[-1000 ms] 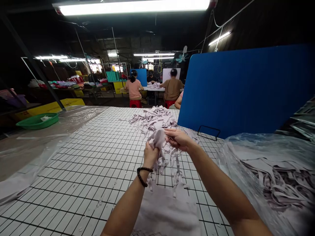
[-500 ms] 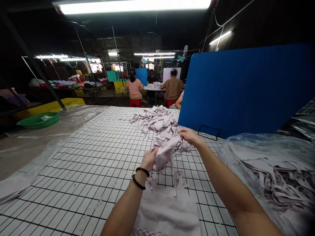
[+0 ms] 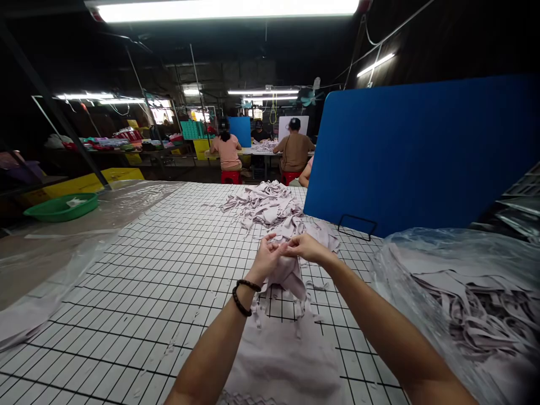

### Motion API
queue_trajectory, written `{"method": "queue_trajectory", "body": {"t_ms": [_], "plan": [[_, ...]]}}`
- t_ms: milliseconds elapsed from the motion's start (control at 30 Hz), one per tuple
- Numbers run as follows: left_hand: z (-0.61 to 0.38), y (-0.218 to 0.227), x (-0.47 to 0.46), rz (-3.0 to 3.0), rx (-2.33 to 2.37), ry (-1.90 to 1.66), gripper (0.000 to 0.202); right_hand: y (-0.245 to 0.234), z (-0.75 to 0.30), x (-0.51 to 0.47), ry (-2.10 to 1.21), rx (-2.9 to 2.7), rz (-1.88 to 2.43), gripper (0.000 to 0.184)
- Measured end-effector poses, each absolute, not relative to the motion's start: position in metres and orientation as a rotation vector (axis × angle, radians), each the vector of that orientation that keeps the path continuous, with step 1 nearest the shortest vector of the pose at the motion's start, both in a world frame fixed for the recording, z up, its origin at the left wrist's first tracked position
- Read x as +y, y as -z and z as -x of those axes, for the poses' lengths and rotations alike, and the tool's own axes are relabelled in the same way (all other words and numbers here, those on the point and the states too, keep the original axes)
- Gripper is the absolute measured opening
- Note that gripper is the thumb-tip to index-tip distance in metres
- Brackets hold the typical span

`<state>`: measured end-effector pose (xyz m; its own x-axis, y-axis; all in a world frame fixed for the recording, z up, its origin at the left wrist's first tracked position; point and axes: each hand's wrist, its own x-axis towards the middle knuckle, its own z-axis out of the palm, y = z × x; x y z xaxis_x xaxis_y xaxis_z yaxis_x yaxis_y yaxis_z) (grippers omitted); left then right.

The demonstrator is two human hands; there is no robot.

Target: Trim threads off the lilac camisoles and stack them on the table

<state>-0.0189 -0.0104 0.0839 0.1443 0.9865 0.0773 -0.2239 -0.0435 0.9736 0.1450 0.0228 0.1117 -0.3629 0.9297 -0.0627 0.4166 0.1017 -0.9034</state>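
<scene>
My left hand [image 3: 265,260], with a dark bead bracelet at the wrist, and my right hand [image 3: 306,248] meet above the gridded table [image 3: 139,292]. Both pinch the top of a pale lilac fabric piece [image 3: 289,274] that hangs down between them with loose strips dangling. A flat stack of the same fabric [image 3: 282,360] lies on the table just below my forearms. Further back sits a loose pile of lilac fabric strips [image 3: 265,205].
A blue board [image 3: 422,152] stands on the right. A clear plastic bag of fabric scraps [image 3: 464,304] lies at right. Clear plastic sheeting [image 3: 63,247] and a green basin [image 3: 61,206] are at left. Several people sit at a far table [image 3: 261,149].
My hands, spread apart with the fabric stretched between them half a second ago, have come together at the top of the piece, which now hangs bunched beneath them.
</scene>
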Motion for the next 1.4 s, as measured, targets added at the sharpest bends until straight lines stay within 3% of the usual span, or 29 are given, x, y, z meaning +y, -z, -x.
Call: {"method": "queue_trajectory", "body": {"t_ms": [267,433,600,933,1100,1233,1400], "plan": [[0.031,-0.044,-0.018,-1.389,0.920,-0.823,0.049,-0.147,-0.172,0.022,-1.234,-1.469,1.110,0.034],[0.032,-0.041,-0.020,-1.727,1.167,-0.839,0.044,-0.167,-0.173,0.019,-1.217,-1.376,1.050,0.039],[0.051,-0.052,-0.008,-1.869,1.328,-0.801,0.022,-0.181,-0.186,0.023,-1.112,-1.276,0.944,0.041],[0.067,-0.098,-0.021,-1.816,0.878,-1.033,0.039,-0.181,-0.211,0.031,-0.995,-1.096,1.072,0.044],[0.057,-0.106,-0.042,-1.789,0.830,-0.814,0.038,-0.181,-0.214,0.039,-0.945,-1.014,1.112,0.044],[0.058,-0.112,-0.050,-2.080,1.035,-0.871,0.062,-0.179,-0.223,0.041,-0.906,-1.021,1.153,0.044],[0.062,-0.108,-0.048,-2.260,1.133,-0.945,0.046,-0.177,-0.227,0.038,-0.914,-1.049,1.152,0.044]]}}
